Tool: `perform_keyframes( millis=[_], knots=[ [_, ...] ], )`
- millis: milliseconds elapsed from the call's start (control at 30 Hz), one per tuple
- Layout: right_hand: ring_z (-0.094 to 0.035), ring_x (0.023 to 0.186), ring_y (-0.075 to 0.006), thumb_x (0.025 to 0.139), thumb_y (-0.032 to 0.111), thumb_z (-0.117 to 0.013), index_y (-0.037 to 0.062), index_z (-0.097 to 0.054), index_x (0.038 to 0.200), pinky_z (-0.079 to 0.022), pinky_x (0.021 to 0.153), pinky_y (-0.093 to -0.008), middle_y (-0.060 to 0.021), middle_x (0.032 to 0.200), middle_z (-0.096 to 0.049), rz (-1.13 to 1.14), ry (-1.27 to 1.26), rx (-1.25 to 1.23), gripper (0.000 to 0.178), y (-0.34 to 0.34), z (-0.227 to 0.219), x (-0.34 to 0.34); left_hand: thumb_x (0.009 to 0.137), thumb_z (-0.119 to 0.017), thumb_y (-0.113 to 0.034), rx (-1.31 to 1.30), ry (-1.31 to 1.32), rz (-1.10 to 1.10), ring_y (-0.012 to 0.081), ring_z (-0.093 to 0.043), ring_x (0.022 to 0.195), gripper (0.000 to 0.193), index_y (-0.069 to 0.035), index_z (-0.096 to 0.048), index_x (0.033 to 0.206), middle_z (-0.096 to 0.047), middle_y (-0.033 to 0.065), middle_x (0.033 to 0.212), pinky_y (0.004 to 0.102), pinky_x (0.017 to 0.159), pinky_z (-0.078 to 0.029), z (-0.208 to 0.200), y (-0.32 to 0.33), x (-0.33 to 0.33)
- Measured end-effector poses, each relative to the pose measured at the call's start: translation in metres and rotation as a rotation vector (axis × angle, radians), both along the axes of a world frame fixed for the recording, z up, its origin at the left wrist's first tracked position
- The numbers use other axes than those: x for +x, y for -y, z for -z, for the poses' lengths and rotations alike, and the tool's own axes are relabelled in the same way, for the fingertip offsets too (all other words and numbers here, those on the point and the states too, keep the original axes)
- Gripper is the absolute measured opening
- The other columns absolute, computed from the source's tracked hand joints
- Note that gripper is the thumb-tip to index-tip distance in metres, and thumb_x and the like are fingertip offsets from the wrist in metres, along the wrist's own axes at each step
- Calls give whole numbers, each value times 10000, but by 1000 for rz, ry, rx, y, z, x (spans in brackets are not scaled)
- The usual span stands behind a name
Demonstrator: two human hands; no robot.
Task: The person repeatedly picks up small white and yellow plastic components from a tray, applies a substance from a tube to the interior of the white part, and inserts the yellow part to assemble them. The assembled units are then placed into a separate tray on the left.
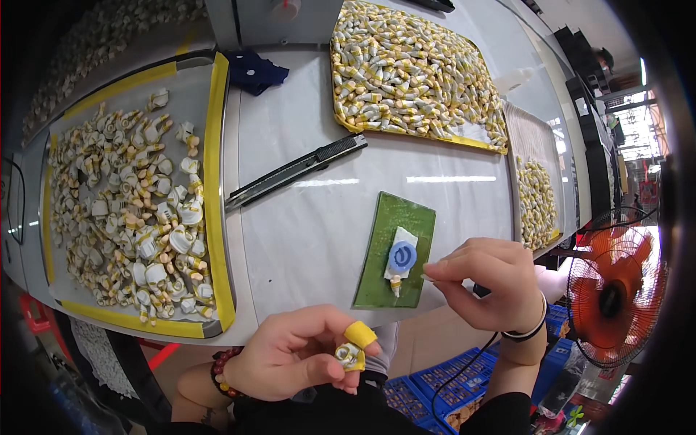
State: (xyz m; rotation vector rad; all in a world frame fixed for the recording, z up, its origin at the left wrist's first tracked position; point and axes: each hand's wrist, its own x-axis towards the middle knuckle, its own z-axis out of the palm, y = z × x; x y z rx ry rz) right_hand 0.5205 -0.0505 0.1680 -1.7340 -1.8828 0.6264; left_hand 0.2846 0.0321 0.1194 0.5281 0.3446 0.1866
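My left hand (293,355) is closed, pinching a small white-and-yellow moulded piece (348,354) between thumb and fingers. Yellow tape (360,334) wraps one of its fingertips. To the right, my right hand (496,279) is closed in a pinch on a tiny whitish bit (428,278), too small to name. Just left of those fingertips lies a green cutting mat (413,217) on the table. A blue round mould (403,256) with a curved recess rests there on a white slab (407,235). A small white-and-yellow part (395,288) lies at the slab's near end.
A yellow-edged tray (221,188) of similar moulded pieces stands at left. Another tray (464,139), heaped with small parts, sits at the back; a third tray (516,138) is right of it. A black utility knife (297,170) lies between. An orange fan (612,290) stands right.
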Motion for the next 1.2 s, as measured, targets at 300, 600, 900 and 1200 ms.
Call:
perform_keyframes(
  millis=[300,600,900,1200],
  knots=[
    [-565,685,-217,652,6,-632,25,-589,859,-477,582,-299,-59,751,-568,-111,280,100,212,-9,8,-1,815,-625,-428,-109,19,122,187,-627,609,574,97,-501,1012,-616,144,729,249,565,-519,9,-6,-2],
    [-549,694,-210,614,33,-622,7,-586,878,-477,580,-288,-66,775,-556,-219,391,71,268,-11,8,-9,830,-619,-420,-216,40,155,188,-627,662,552,78,-486,1030,-608,146,745,286,605,-528,9,-2,6],
    [-572,609,-189,674,22,-617,-40,-639,856,-479,531,-260,-104,784,-607,-192,-137,399,193,-9,-9,-25,947,-494,-283,-352,174,225,123,-631,763,328,16,-473,1080,-613,84,848,233,685,-505,14,1,10],
    [-573,627,-193,685,27,-662,-61,-608,845,-496,545,-258,-121,811,-596,-377,-119,459,190,-18,1,-27,950,-478,-318,-469,146,301,104,-597,724,326,-3,-478,1032,-585,62,827,218,652,-493,10,2,13]
  ],
)
